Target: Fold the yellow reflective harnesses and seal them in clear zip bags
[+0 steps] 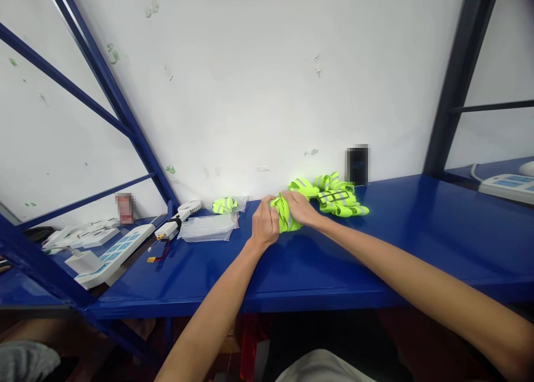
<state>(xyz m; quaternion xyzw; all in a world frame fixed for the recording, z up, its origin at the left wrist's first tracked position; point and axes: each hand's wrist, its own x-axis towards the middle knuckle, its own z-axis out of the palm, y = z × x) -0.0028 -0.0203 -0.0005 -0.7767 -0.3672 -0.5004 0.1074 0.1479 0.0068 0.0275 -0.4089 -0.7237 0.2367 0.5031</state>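
Observation:
Bunched up above the blue shelf is a neon-yellow reflective strap (286, 215), gripped between both hands. My left hand (265, 223) wraps its fingers round the bundle's left side. From the right, my right hand (301, 207) closes over the top of the same bundle, its fingertips partly hidden. Just behind and to the right lies a loose heap of more neon-yellow reflective straps (340, 196) with grey stripes. Left of my hands are clear plastic zip bags (208, 227), and behind them a folded neon-yellow strap (224, 205) rests on or in another clear bag.
The blue shelf (334, 265) meets a white wall (267, 82). A white handheld fan (177, 218) and a battery lead with a yellow plug (156, 258) lie left, near a white power strip (119, 254). A dark phone-like object (357, 166) leans on the wall. Blue posts (108, 87) frame the left.

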